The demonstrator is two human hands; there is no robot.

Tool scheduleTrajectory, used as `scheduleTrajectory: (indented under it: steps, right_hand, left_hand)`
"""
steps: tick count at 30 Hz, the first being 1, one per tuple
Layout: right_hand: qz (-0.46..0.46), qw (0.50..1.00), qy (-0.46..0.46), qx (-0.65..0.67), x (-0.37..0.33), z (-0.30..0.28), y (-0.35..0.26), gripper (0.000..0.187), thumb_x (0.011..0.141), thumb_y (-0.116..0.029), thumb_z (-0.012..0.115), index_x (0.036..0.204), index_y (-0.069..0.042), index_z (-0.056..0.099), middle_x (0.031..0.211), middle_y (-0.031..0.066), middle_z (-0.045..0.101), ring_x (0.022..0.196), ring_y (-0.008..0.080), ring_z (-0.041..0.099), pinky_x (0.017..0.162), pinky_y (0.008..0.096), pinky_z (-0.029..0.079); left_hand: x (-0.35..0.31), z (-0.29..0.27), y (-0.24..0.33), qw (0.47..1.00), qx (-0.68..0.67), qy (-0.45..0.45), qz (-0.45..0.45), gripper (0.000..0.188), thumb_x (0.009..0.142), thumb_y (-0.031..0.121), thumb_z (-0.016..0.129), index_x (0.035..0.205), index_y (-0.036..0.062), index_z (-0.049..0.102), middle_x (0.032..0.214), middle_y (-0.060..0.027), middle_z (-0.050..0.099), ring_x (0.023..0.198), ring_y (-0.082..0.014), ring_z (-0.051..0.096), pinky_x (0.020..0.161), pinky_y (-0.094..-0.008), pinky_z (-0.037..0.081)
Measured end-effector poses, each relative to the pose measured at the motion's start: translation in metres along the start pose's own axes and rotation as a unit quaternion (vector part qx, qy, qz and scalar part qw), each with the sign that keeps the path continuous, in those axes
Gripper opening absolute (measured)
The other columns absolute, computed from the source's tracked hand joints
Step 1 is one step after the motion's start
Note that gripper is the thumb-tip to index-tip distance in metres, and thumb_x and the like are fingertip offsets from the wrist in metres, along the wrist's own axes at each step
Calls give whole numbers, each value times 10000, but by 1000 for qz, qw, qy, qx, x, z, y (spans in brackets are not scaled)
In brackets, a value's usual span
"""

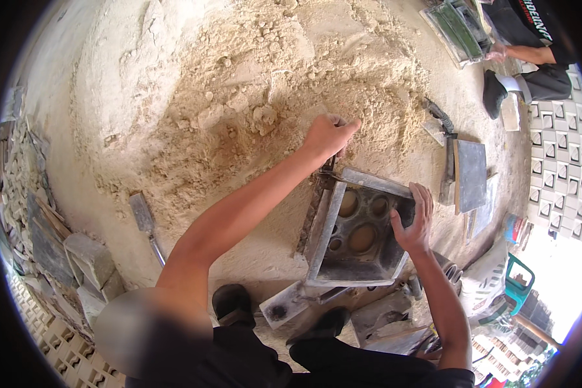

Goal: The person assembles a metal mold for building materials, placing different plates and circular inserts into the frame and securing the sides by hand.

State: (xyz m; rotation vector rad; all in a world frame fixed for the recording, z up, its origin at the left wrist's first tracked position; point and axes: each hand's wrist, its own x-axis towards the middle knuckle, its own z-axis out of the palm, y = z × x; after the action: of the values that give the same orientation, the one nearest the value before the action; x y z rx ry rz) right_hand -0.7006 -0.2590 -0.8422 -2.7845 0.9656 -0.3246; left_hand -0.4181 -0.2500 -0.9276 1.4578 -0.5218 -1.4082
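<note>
A grey metal box mould (325,234) stands tilted on the ground before me, with several round holes or discs showing inside it. My left hand (330,137) is closed in a fist above its far left corner. From under that fist a dark metal rod (330,163) runs down to the corner; the fingers hide most of it. Over the mould's right rim lies my right hand (415,220), its thumb on the inner side and its fingers along the top and outside. A rusty strip (310,216) lines the left side of the mould.
Loose sandy material (258,110) is heaped beyond the mould. A trowel (145,223) lies left. Grey boards (470,176) and a brush-like tool (438,114) lie right. At far right a co-worker's hand (496,52) touches another mould (456,32). Patterned blocks (556,136) are stacked beside.
</note>
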Motion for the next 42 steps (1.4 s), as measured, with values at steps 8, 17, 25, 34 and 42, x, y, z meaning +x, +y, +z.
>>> scheduleTrajectory:
  steps: [8,17,25,34,42]
  right_hand:
    - [-2,1000,-3,14,0,2,-1,636,805,-202,679,1345,29,434,1299,226,488,1233,407,440,1087,508,299]
    - [3,1000,1,4,-1,1,2,623,800,-226,684,1323,26,456,1273,228,505,1210,403,460,1081,514,304]
    - [5,1000,-1,15,-2,1,2,625,801,-192,675,1337,34,446,1290,230,497,1224,407,448,1087,500,300]
    - [19,1000,4,17,-4,0,4,612,787,-195,687,1317,17,467,1275,219,509,1214,397,459,1082,507,306]
    - [6,1000,7,28,3,3,-1,615,785,-189,689,1319,17,465,1273,215,514,1215,392,463,1088,509,302]
  left_hand:
    - [13,-4,15,981,-60,-149,-104,426,876,478,636,785,66,586,570,-11,474,455,-111,444,482,-248,361]
    - [-29,-23,-13,999,-26,-38,20,293,951,202,584,1114,-40,604,1019,-132,680,909,-194,655,814,-314,518]
    - [-26,-38,-10,951,-251,-174,-53,301,1011,188,443,1161,-31,587,1072,-135,664,984,-221,649,890,-371,517]
    - [-13,-13,-9,913,-332,-203,-125,291,998,288,466,798,91,543,601,12,484,536,-128,473,640,-288,452]
    - [19,-21,-34,899,-350,-230,-128,340,947,374,565,752,97,535,544,27,490,478,-123,502,603,-312,507]
